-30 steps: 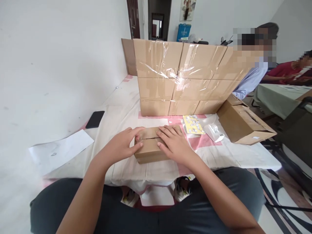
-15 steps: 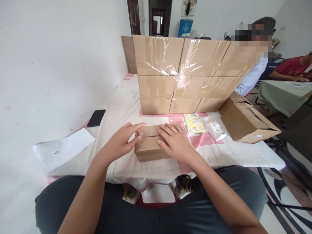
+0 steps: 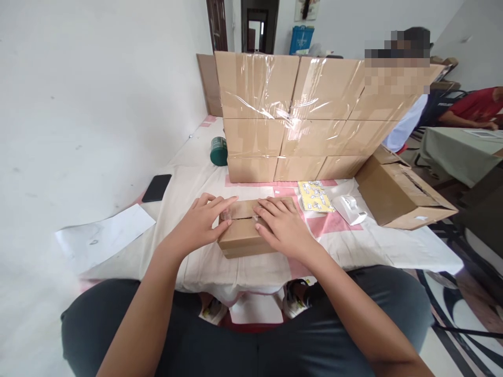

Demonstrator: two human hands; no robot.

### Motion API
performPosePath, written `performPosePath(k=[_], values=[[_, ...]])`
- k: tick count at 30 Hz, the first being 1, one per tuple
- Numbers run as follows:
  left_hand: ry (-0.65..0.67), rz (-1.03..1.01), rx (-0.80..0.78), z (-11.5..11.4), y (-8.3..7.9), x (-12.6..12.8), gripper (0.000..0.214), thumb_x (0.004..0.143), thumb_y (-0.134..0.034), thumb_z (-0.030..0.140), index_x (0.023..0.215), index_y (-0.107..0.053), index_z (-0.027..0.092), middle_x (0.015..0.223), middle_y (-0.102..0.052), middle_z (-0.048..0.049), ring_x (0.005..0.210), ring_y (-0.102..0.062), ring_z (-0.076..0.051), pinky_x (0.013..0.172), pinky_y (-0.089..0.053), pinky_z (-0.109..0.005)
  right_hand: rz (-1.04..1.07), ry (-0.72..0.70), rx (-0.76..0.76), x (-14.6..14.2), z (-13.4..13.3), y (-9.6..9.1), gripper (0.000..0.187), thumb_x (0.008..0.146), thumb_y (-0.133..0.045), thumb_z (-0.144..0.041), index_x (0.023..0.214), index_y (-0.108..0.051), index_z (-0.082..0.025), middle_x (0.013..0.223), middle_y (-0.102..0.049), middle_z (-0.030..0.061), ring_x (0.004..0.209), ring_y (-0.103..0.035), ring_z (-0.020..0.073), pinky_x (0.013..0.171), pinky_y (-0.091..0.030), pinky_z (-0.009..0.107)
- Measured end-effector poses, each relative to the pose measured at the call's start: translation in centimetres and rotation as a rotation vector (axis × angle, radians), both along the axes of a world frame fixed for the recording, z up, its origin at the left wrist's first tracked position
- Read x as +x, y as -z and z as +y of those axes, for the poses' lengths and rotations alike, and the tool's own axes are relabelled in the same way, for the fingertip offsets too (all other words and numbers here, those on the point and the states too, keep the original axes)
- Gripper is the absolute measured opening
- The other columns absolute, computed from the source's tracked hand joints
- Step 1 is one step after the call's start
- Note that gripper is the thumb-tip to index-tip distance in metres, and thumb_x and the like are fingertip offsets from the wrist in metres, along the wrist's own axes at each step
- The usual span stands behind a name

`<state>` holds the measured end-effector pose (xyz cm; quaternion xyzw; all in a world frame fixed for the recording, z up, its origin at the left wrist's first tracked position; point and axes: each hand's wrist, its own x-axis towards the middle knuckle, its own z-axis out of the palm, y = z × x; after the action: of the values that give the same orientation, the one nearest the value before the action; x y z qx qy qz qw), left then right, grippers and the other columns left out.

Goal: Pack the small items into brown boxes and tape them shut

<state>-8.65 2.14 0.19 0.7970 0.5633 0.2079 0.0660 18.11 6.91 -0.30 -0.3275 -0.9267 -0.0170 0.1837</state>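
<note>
Both hands are down on the small cardboard box [image 3: 245, 236], which sits near the front edge of the cloth-covered worktop [image 3: 387, 248], right in front of the seated person, presumably so both arms can reach it without stretching. The right hand [image 3: 283, 224] lies open across the right part of the top, fingers spread, thumb toward the near side; it looks like a steadying palm, pinning the box rather than grasping it. Over at the other end, the left hand [image 3: 204, 222] is open too, thumb and fingers parted around the left end, the thumb at the near corner and the fingertips toward the far one, a pose that seems to leave the top seam between them in plain sight. Something clear and shiny shows by that left end, perhaps tape, though the glare makes it hard to tell. Beyond, a tall cardboard wall [image 3: 251, 139] stands upright across the worktop, apparently as a divider, with a green tub [image 3: 217, 153] beside its left edge. A phone [image 3: 157, 188] and a sheet of paper [image 3: 106, 238] lie off to the left; a yellow card [image 3: 315, 197], a white object [image 3: 351, 210] and a larger box [image 3: 393, 196] line the right, all apart from the hands.
</note>
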Motion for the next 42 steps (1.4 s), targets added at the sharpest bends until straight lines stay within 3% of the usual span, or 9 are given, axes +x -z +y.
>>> performPosePath(k=[3,9,12,15,17,20,25,32,42], values=[[-0.063,-0.105,-0.039,0.6,0.7,-0.3,0.06,0.099,-0.055,0.047,0.156,-0.049,0.03,0.151,-0.057,-0.0073,0.135,-0.044,-0.032,0.118,-0.034,-0.052,0.004,-0.008,0.005,0.0,0.2,0.0,0.043,0.109,-0.045,-0.039,0.139,-0.065,-0.018,0.151,-0.061,0.0131,0.141,-0.051,0.0341,0.117,-0.035,0.055],[-0.117,-0.675,-0.418,1.8,2.7,-0.6,0.065,0.093,-0.059,0.06,0.149,-0.055,0.028,0.157,-0.052,-0.0084,0.138,-0.053,-0.032,0.113,-0.045,-0.044,0.031,0.003,-0.009,-0.4,-0.2,0.2,0.041,0.108,-0.047,-0.039,0.137,-0.067,-0.018,0.151,-0.061,0.0135,0.14,-0.051,0.034,0.118,-0.035,0.055],[-0.065,-0.679,-0.599,1.2,2.9,-1.0,0.083,0.089,-0.066,0.062,0.161,-0.034,0.035,0.169,-0.036,-0.0066,0.146,-0.047,-0.031,0.119,-0.042,-0.044,0.033,0.03,-0.007,-0.1,-0.2,-0.1,0.042,0.105,-0.053,-0.044,0.135,-0.068,-0.02,0.151,-0.061,0.0123,0.14,-0.051,0.0348,0.118,-0.034,0.055],[-0.054,-0.679,-0.718,0.7,2.8,-1.3,0.098,0.084,-0.071,0.064,0.164,-0.018,0.04,0.173,-0.027,-0.0056,0.149,-0.044,-0.032,0.12,-0.042,-0.045,0.033,0.197,-0.014,2.1,2.5,-1.1,0.041,0.102,-0.058,-0.047,0.131,-0.071,-0.021,0.147,-0.064,0.0125,0.137,-0.054,0.0374,0.119,-0.032,0.06],[-0.107,-0.687,-0.69,0.5,2.8,-1.0,0.09,0.087,-0.065,0.067,0.161,-0.023,0.039,0.173,-0.028,-0.0045,0.151,-0.041,-0.033,0.123,-0.038,-0.046,0.055,0.375,-0.07,5.1,6.0,-1.7,0.035,0.102,-0.057,-0.041,0.126,-0.074,-0.021,0.141,-0.069,0.0119,0.131,-0.06,0.0355,0.116,-0.037,0.056],[-0.224,-0.696,-0.639,0.5,2.6,0.0,0.075,0.091,-0.055,0.069,0.156,-0.032,0.038,0.171,-0.03,-0.0027,0.154,-0.035,-0.035,0.128,-0.029,-0.051,0.083,0.636,-0.223,10.7,12.2,-1.4,0.036,0.104,-0.048,-0.03,0.13,-0.072,-0.019,0.133,-0.074,0.0104,0.119,-0.069,0.0269,0.099,-0.051,0.037],[-0.378,-0.77,-0.603,0.7,2.3,1.8,0.064,0.095,-0.048,0.067,0.149,-0.04,0.034,0.165,-0.038,-0.0042,0.15,-0.038,-0.038,0.128,-0.023,-0.06,-0.047,0.729,-0.276,15.4,18.9,2.8,0.043,0.1,-0.043,-0.012,0.131,-0.073,-0.017,0.136,-0.072,0.0123,0.129,-0.062,0.0274,0.104,-0.047,0.038],[-0.483,-0.792,-0.561,0.8,2.0,2.7,0.049,0.092,-0.054,0.053,0.137,-0.052,0.034,0.158,-0.049,-0.0005,0.152,-0.037,-0.037,0.13,-0.018,-0.061,-0.199,0.652,-0.334,15.3,21.7,7.0,0.035,0.093,-0.055,-0.011,0.115,-0.079,-0.022,0.138,-0.067,0.012,0.131,-0.049,0.0333,0.111,-0.036,0.05],[-0.509,-0.812,-0.507,0.5,2.9,2.4,0.05,0.084,-0.062,0.061,0.13,-0.059,0.041,0.154,-0.053,0.0045,0.153,-0.035,-0.038,0.131,-0.018,-0.058,-0.132,0.582,-0.24,15.4,21.5,7.1,0.029,0.091,-0.046,-0.003,0.1,-0.073,-0.012,0.122,-0.065,0.021,0.121,-0.048,0.035,0.105,-0.037,0.051]])
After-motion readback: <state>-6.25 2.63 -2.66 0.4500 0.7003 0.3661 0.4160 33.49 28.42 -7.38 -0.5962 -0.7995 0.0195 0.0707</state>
